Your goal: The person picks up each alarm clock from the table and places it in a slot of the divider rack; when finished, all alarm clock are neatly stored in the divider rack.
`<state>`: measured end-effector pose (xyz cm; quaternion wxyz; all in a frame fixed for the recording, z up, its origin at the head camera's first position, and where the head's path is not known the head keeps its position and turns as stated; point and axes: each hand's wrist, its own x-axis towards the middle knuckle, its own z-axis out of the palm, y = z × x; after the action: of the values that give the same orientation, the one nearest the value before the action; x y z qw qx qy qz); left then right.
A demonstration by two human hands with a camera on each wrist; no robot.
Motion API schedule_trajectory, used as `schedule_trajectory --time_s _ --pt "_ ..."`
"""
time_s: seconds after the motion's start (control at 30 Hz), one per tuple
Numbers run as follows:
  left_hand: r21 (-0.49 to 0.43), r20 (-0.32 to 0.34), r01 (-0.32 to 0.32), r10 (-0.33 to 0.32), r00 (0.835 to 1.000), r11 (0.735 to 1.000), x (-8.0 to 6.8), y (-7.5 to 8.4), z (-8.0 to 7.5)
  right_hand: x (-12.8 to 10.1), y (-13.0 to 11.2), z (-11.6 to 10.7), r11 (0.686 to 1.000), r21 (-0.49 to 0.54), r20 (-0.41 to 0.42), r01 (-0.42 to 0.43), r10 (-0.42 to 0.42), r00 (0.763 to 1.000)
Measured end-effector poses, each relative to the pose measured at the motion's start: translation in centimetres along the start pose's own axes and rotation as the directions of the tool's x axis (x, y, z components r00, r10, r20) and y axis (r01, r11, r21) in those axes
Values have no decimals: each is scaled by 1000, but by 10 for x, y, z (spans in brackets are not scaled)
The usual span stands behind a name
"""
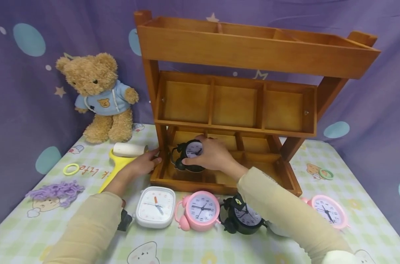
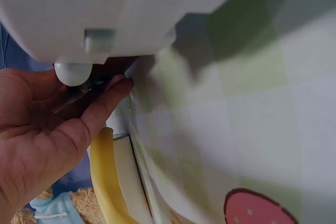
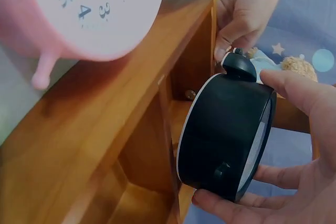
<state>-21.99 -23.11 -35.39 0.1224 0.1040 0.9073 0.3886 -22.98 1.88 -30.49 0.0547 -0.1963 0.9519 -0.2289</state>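
Observation:
My right hand [image 1: 214, 154] grips a black twin-bell alarm clock [image 1: 194, 151] by its body, thumb on one side and fingers on the other. The clock is tilted, its bells to the left, over the left part of the bottom tier of a wooden shelf [image 1: 259, 55]. In the right wrist view the clock's dark side [image 3: 226, 129] is seen close up between thumb and fingers. At the shelf's lower left end, my left hand [image 1: 142, 163] holds the edge of the side frame. In the left wrist view, a white clock [image 2: 121, 9] partly hides that contact.
Along the shelf's front stand a white square clock [image 1: 156, 207], a pink clock [image 1: 202, 211], another black clock [image 1: 244, 216] and, further right, a second pink clock [image 1: 328, 212]. A yellow-handled lint roller [image 1: 128, 149] and a teddy bear [image 1: 102, 99] are on the left. Rings [image 1: 71, 169] lie about.

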Motion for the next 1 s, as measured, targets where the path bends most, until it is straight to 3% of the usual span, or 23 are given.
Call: schedule_trajectory --time_s 0.2,0.4,0.8,1.0 --pt "47 -9 -16 16 1000 999 0 1 0 10 -11 11 1000 -18 18 -25 25 1000" --pt "83 -15 -36 38 999 996 3 -2 1 14 -21 17 989 -142 34 -34 39 999" --pt "57 -9 -8 8 1000 998 4 0 2 22 -24 29 963 -252 66 -101 121 991" --pt "77 -19 -27 28 999 997 4 -3 3 24 -26 36 950 -295 71 -104 131 989"
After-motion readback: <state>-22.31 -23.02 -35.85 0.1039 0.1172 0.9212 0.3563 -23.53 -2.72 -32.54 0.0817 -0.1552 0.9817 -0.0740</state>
